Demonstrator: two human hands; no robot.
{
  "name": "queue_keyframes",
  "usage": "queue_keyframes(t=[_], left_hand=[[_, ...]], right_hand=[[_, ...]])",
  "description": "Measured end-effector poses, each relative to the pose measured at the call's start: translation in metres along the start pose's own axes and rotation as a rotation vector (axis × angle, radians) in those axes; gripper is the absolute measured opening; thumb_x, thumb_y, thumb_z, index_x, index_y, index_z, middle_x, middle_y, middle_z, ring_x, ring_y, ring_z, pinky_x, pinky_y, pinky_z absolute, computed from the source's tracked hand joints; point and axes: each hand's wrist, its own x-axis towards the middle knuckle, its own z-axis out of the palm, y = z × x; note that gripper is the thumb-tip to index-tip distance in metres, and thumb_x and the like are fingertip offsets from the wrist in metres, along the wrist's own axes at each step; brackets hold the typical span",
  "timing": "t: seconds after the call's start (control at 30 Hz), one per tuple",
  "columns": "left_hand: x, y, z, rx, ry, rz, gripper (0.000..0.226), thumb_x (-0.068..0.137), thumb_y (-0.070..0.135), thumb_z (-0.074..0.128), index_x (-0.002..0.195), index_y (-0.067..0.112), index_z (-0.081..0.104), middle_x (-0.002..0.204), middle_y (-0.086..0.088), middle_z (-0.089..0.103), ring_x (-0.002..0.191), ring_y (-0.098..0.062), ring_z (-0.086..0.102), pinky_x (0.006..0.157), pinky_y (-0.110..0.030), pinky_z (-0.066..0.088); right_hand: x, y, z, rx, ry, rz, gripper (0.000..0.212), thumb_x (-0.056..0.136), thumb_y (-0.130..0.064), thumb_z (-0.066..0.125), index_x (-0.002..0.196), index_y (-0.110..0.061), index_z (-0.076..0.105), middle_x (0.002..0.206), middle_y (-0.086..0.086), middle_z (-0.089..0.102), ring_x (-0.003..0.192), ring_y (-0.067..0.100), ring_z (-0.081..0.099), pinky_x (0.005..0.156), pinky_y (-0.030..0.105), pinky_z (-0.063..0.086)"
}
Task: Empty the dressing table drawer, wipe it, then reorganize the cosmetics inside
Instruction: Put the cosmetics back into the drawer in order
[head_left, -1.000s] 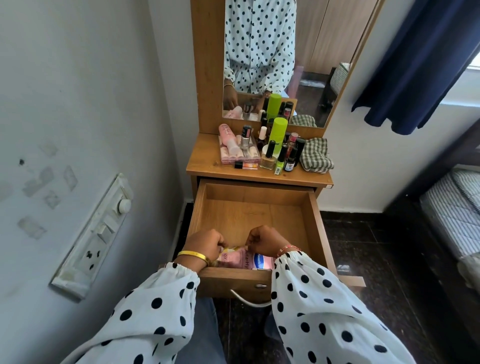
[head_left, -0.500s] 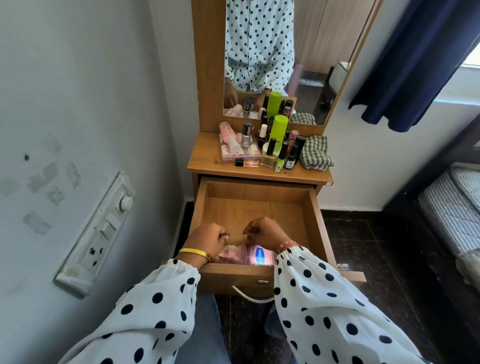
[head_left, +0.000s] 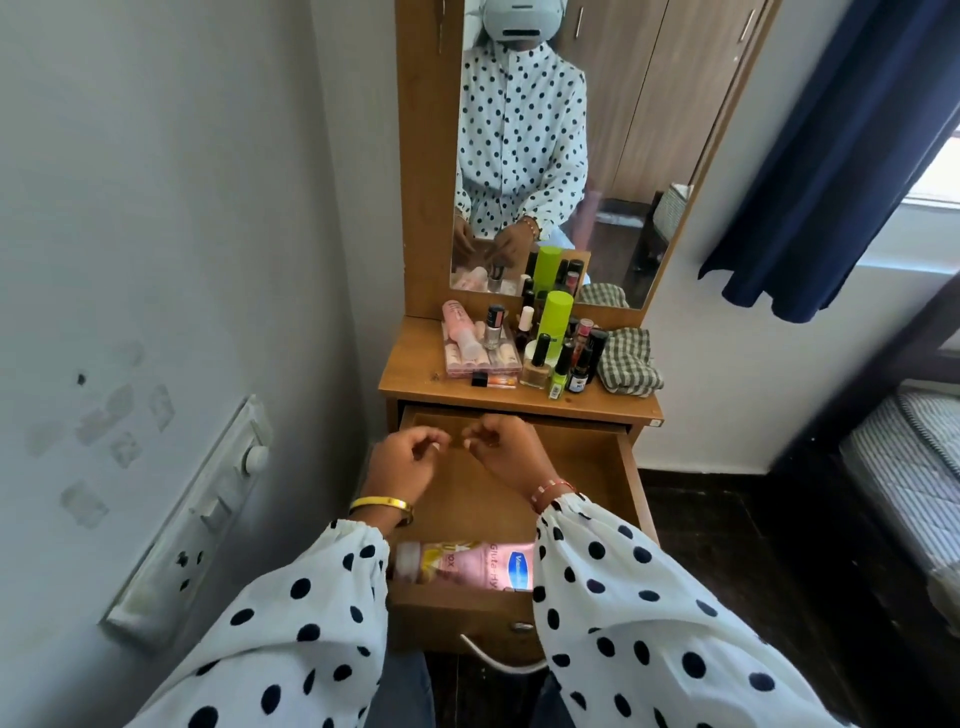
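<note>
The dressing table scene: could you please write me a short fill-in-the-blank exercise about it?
1. The pink lotion bottle lies inside the open ____.
2. The checked cloth rests on the tabletop to the ____ of the cosmetics.
3. The tallest bottle on the tabletop is ____ in colour.
4. The left hand and right hand hover ____ the drawer.

Missing words: drawer; right; green; above

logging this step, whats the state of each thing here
drawer: pulled open
pink bottles: lying flat at the drawer's front
left hand: fingers curled, holds nothing
right hand: fingers curled, holds nothing
green bottle: upright on top, capped
cloth: bunched on top
</note>
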Motion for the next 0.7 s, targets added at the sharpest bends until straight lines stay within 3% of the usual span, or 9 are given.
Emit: queue_keyframes(t=[0.2, 0.43, 0.57, 0.7], left_hand=[[0.042, 0.037, -0.012, -0.064, 0.057, -0.017, 0.023, 0.09, 0.011, 0.054, 0.11, 0.005, 0.064, 0.117, -0.015, 0.064, 0.11, -0.031, 0.057, 0.095, -0.035, 0.044], [0.072, 0.045, -0.016, -0.137, 0.049, -0.068, 0.023, 0.091, 0.007, 0.051, 0.11, 0.008, 0.064, 0.118, -0.012, 0.063, 0.113, -0.029, 0.056, 0.093, -0.032, 0.043], [0.082, 0.039, -0.016, -0.206, 0.045, -0.105, 0.022, 0.089, 0.004, 0.051, 0.103, 0.011, 0.066, 0.114, -0.01, 0.066, 0.11, -0.026, 0.058, 0.095, -0.034, 0.045], [0.083, 0.034, -0.014, -0.269, 0.028, -0.131, 0.02, 0.088, 0.005, 0.052, 0.091, 0.021, 0.065, 0.108, -0.009, 0.067, 0.105, -0.027, 0.06, 0.096, -0.041, 0.049]], right_hand=[[0.056, -0.03, -0.021, -0.132, 0.176, -0.042, 0.026, 0.088, -0.01, 0.056, 0.113, -0.009, 0.063, 0.122, 0.012, 0.057, 0.109, 0.026, 0.057, 0.094, 0.031, 0.047], [0.117, -0.038, -0.017, -0.553, 0.082, -0.087, 0.054, 0.09, -0.021, 0.054, 0.14, -0.011, 0.038, 0.129, 0.021, 0.044, 0.114, 0.036, 0.049, 0.098, 0.038, 0.042], [0.128, -0.037, -0.01, -0.641, 0.076, -0.081, 0.047, 0.092, -0.012, 0.049, 0.138, -0.005, 0.04, 0.131, 0.023, 0.042, 0.116, 0.037, 0.049, 0.099, 0.041, 0.045], [0.127, -0.03, -0.009, -0.573, 0.155, -0.161, 0.041, 0.09, -0.004, 0.051, 0.13, -0.004, 0.049, 0.126, 0.021, 0.045, 0.111, 0.037, 0.05, 0.096, 0.039, 0.045]])
